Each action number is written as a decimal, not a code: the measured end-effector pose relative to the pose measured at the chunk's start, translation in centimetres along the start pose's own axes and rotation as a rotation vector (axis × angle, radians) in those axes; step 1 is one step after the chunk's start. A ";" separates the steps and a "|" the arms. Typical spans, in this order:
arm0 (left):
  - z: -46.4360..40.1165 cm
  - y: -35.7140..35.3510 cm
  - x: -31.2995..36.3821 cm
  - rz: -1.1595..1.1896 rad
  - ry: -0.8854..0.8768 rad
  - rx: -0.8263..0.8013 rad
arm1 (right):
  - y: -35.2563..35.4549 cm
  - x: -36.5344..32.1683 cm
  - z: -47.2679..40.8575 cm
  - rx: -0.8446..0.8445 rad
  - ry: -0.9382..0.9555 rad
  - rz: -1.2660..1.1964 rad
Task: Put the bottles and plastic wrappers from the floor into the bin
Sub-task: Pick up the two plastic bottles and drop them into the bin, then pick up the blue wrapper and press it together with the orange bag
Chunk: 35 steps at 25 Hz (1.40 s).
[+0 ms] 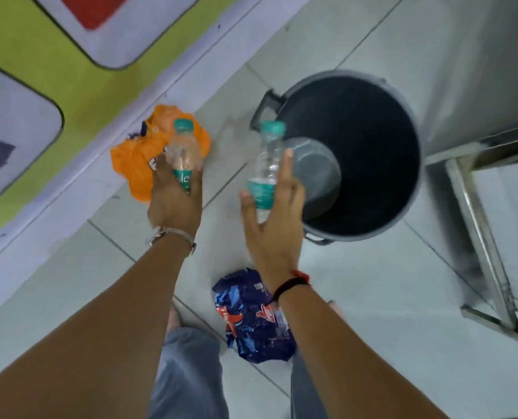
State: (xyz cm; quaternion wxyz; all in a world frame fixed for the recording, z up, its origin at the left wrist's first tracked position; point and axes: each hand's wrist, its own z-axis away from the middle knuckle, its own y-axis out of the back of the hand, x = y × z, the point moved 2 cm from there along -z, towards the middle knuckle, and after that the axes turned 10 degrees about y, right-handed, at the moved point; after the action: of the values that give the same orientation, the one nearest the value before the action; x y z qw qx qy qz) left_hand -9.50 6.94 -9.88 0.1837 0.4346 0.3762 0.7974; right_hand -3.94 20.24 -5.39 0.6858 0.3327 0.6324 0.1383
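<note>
Left hand point(176, 198) is gripping a clear bottle point(181, 155) with a teal cap, fingers wrapped round its label, centre-left of frame. Right hand point(271, 219) is loosely holding a second bottle point(267, 164) between thumb and fingers, cap overlapping the bin's point(403, 122) left rim. An orange wrapper point(133, 164) is lying on the floor behind the left hand; a blue wrapper point(251, 322) is lying lower centre, between the person's legs.
</note>
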 end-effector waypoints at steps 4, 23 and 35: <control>-0.2 0.9 10.3 0.074 -0.204 -0.012 | 7.6 2.9 -5.5 0.190 -0.063 0.124; 5.7 -2.2 1.3 -0.317 -0.110 0.018 | 6.3 7.8 10.1 -0.105 0.171 0.340; 5.2 -8.6 -18.3 -0.709 -0.127 -0.402 | -8.5 22.4 17.1 -0.853 -0.605 0.477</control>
State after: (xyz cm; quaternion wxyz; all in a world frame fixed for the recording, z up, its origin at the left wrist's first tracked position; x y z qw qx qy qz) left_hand 4.71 3.43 -24.79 0.5510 0.2822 0.3273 0.7139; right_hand 14.11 22.81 -28.48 0.8596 0.1849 0.2036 0.4306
